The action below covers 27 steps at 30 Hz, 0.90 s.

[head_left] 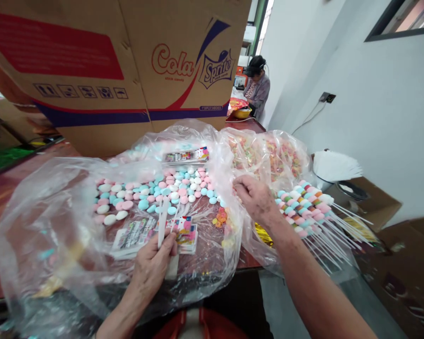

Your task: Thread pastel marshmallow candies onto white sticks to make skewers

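My left hand [157, 256] is closed around a few upright white sticks [162, 219], above stacks of printed packets [134, 235]. Pink, white and blue candies [162, 190] lie spread just beyond it on clear plastic. My right hand [252, 195] has its fingers curled together at the edge of the clear plastic bag [222, 174]; what they pinch is hidden. Orange and yellow ring candies [219, 217] lie to its left. More colourful ring candies [268, 153] fill the bag behind it. Finished-looking candy skewers [307, 207] with white sticks are piled to its right.
A large cardboard box [102, 61] stands across the back of the table. Another printed packet stack [187, 155] lies behind the candies. Cardboard boxes [406, 268] sit on the floor at right. A person [257, 87] works farther back. Gold foil [264, 234] lies below my right wrist.
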### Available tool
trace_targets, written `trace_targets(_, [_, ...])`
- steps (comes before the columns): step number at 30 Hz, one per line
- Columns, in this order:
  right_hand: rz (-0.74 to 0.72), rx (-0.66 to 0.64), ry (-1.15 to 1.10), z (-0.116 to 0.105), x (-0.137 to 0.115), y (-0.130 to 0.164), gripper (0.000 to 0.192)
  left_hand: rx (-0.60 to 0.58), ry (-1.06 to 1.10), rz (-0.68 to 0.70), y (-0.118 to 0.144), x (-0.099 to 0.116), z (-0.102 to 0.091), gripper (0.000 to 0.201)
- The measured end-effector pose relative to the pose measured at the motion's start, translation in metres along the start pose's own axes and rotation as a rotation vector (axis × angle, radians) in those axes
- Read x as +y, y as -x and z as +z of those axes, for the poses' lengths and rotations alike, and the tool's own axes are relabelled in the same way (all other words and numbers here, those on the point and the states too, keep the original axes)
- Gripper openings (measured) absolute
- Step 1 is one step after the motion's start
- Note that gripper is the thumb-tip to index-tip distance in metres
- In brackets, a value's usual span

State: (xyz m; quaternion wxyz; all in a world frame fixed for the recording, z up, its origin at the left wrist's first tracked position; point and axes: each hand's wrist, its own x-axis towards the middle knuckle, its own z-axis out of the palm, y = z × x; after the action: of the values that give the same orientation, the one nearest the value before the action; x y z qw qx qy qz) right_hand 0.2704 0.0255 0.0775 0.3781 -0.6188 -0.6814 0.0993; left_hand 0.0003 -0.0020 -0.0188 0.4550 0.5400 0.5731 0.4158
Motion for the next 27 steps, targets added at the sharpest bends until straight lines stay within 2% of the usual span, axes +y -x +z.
trace_targets(4, [-0.04,-0.17,-0.053,0.025,-0.018,0.014,0.018,-0.012,0.043,0.016,0.002,0.0,0.0,0.041])
trace_targets(7, [-0.105,-0.35,0.012,0.049,-0.026,0.02,0.021,-0.009,0.107,0.005,0.003,-0.001,-0.001,0.039])
trace_targets(9, [-0.121,-0.425,0.082,0.062,-0.03,0.018,0.022,-0.026,0.139,-0.024,0.003,0.002,-0.001,0.043])
trace_targets(13, [-0.142,-0.43,0.266,0.084,-0.041,0.0,0.023,-0.062,0.207,-0.091,0.003,0.016,-0.003,0.043])
trace_targets(17, [-0.422,-0.46,0.4,0.115,-0.062,-0.03,0.025,-0.088,0.281,-0.14,0.003,0.029,-0.004,0.047])
trace_targets(19, [-0.546,-0.481,0.421,0.134,-0.068,-0.044,0.025,-0.054,0.315,-0.152,0.004,0.032,-0.003,0.048])
trace_targets(22, [-0.667,-0.472,0.483,0.153,-0.064,-0.059,0.028,0.017,0.352,-0.182,0.007,0.028,-0.002,0.048])
trace_targets(24, [-0.671,-0.474,0.53,0.156,-0.056,-0.061,0.029,0.018,0.361,-0.195,0.008,0.022,-0.003,0.05])
trace_targets(27, [-0.574,-0.508,0.589,0.146,-0.043,-0.05,0.029,-0.023,0.389,-0.18,0.007,0.012,-0.007,0.052])
